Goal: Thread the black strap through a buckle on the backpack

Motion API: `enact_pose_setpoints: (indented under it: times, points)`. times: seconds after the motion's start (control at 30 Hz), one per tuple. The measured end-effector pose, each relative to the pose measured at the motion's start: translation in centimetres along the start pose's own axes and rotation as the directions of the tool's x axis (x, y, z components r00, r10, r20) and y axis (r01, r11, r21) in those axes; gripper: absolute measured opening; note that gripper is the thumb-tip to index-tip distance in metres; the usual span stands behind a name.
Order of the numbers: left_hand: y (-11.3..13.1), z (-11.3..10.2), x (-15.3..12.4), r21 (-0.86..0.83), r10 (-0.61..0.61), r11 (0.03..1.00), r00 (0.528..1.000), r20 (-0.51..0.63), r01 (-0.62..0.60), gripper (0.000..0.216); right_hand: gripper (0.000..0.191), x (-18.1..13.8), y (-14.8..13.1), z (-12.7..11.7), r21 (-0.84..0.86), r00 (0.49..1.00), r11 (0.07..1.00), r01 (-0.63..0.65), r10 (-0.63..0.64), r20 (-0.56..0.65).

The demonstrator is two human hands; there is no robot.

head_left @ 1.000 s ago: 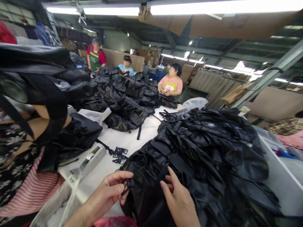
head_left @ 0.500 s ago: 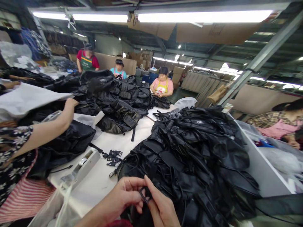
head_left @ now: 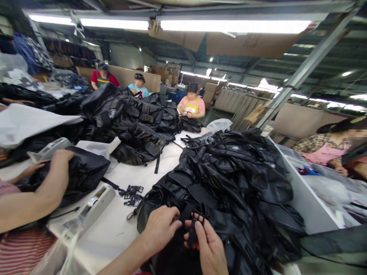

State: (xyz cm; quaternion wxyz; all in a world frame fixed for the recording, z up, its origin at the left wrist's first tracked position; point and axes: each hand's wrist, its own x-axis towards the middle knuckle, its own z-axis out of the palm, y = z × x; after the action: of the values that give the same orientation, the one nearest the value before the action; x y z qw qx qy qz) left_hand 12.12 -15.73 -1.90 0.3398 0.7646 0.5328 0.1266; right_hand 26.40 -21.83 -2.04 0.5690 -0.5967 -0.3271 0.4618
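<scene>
Bright overhead fluorescent tubes [head_left: 172,23] at 12 o'clock, blown out; black bags [head_left: 229,183] lose detail in shadow; wide-angle bending at 3 and 9 o'clock edges, hands slightly blurred at 6

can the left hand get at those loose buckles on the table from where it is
Probably yes. The loose buckles lie on bare white table just up and left of the left hand, with nothing between them. But that hand is busy on a strap with the right hand, so it would have to let go.

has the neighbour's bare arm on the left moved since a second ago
Yes. The neighbour's bare arm has dropped from the raised black bag to the black bag beside the white tape dispenser.
</scene>
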Motion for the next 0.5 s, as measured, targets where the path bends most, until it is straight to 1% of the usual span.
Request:
enact_pose_setpoints:
  times: [0.07,0.1,0.17,0.23,0.3,0.37,0.43,0.5]
  points:
    - [0.5,0.3,0.1,0.017,0.047,0.999,0.999,0.004,-0.047,0.015,0.059,0.0,0.2,-0.1,-0.032,1.0,0.999,0.019,-0.019,0.005]
    - [0.6,0.5,0.1,-0.01,0.066,0.998,0.998,0.018,-0.066,0.012,0.058,0.0,0.3,-0.2,-0.032,1.0,0.999,0.023,-0.023,0.007]
    - [0.6,0.8,-0.1,-0.101,0.102,0.99,0.994,0.039,-0.098,0.006,0.057,0.0,0.3,-0.3,-0.004,1.0,1.0,0.018,-0.018,-0.001]
    - [0.3,0.9,-0.5,-0.209,0.124,0.971,0.991,0.048,-0.111,0.008,0.056,0.0,0.3,-0.5,0.044,1.0,0.999,0.005,-0.004,-0.019]
    - [-0.3,0.7,-0.9,-0.321,0.099,0.945,0.992,0.078,-0.069,0.009,0.057,0.0,0.4,-0.8,0.092,0.999,0.996,-0.012,0.017,-0.052]
    - [-0.8,0.3,-1.3,-0.471,0.055,0.882,0.986,0.156,0.025,0.005,0.057,0.2,0.7,-1.1,0.109,0.996,0.994,-0.007,0.017,-0.09]
    - [-1.2,0.0,-1.6,-0.632,0.043,0.767,0.974,0.222,0.11,0.007,0.057,0.5,1.4,-1.5,0.06,0.995,0.998,0.012,-0.006,-0.103]
    - [-1.2,-0.2,-1.8,-0.739,0.057,0.659,0.969,0.239,0.143,0.015,0.059,1.0,2.4,-2.0,-0.074,0.998,0.996,0.047,-0.05,-0.033]
